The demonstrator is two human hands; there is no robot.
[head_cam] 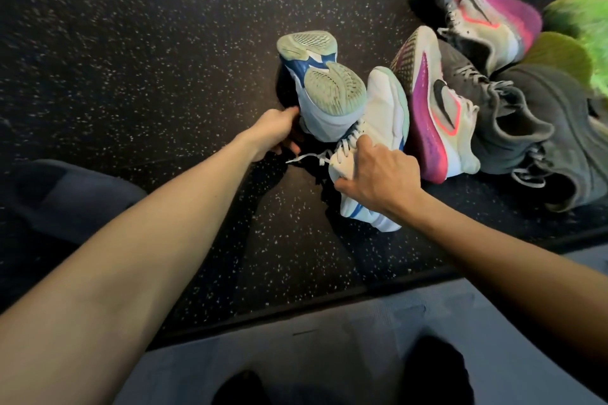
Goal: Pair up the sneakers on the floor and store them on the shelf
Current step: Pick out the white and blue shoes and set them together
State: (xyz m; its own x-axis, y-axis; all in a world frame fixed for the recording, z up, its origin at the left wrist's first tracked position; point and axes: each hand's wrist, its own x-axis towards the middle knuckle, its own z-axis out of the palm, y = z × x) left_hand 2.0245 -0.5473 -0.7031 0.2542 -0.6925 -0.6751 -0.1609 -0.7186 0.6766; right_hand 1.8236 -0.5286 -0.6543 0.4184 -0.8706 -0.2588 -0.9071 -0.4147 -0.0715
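A white and blue sneaker (pixel 316 85) lies sole-up on the dark speckled floor, and my left hand (pixel 279 135) grips it at its heel end. Its mate (pixel 381 115) stands upright just to the right, laces trailing toward me. My right hand (pixel 378 177) holds this second sneaker by the tongue and collar. To the right lie a grey and magenta sneaker (pixel 437 115) on its side and its mate (pixel 477 6) farther back. Dark grey sneakers (pixel 533 128) and lime green sneakers (pixel 579 39) sit at the far right. No shelf is in view.
A dark slipper (pixel 65 197) lies at the left by my arm. A grey mat (pixel 362 355) with a dark edge runs along the bottom, with my dark socks (pixel 437 371) on it. Speckled floor (pixel 148 43) stretches to the upper left.
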